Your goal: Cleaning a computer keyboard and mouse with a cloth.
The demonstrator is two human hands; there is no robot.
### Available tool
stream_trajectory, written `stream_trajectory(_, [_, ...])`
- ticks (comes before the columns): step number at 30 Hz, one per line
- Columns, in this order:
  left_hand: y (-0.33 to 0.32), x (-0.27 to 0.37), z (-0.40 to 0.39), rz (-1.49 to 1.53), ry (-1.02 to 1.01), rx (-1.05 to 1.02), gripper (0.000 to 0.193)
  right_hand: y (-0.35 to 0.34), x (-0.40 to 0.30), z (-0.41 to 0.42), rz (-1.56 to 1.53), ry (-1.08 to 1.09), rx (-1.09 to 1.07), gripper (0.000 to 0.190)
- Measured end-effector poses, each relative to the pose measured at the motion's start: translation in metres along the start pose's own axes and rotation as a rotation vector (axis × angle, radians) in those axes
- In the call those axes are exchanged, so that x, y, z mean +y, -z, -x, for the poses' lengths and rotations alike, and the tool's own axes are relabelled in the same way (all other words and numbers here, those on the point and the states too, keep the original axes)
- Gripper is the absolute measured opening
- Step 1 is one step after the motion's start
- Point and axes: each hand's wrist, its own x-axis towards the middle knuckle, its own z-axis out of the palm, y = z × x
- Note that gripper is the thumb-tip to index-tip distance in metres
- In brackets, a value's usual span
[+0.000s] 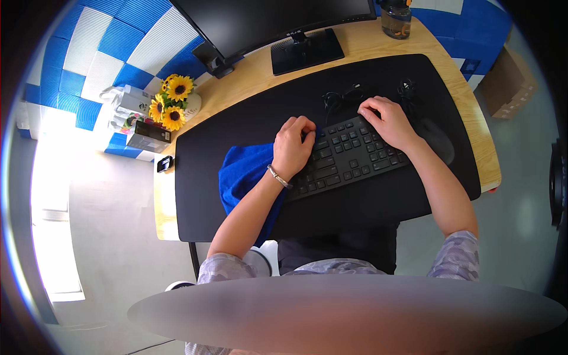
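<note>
A black keyboard (pixel 353 155) lies at a slant on a black desk mat (pixel 213 128). My left hand (pixel 293 144) is over the keyboard's left end with its fingers curled around a blue cloth (pixel 246 171). Most of the cloth spreads left of that hand and hangs past the mat's front edge; a bit of blue shows by the fingertips. At the keyboard's far right corner, my right hand (pixel 385 120) has its fingers over the back edge and its thumb by the keys. A black mouse (pixel 437 141) sits right of my right wrist.
Coiled black cables (pixel 341 100) lie behind the keyboard. A monitor stand (pixel 306 51) and a bottle (pixel 396 20) stand at the desk's back. Artificial sunflowers (pixel 173 104), a dark box (pixel 148 135) and a smartwatch (pixel 165 164) are at left. A cardboard box (pixel 508 84) is beyond the right side.
</note>
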Motion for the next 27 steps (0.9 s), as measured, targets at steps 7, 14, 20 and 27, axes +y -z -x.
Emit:
stream_trajectory(7, [-0.001,0.001,0.003,-0.030,-0.014,-0.006,0.010,0.000,0.002,-0.001,0.031,0.014,0.000,0.014])
stream_trajectory(14, [-0.005,0.010,-0.012,0.077,0.002,-0.039,0.009,-0.001,0.004,0.002,0.001,0.000,0.011,0.015])
stream_trajectory(20, [-0.018,0.001,-0.017,0.001,-0.045,-0.003,0.010,-0.004,0.003,0.000,-0.024,-0.003,0.023,0.016])
stream_trajectory(27, [-0.027,0.016,-0.017,0.044,-0.123,-0.022,0.009,-0.002,0.005,-0.001,-0.012,0.015,0.022,0.017])
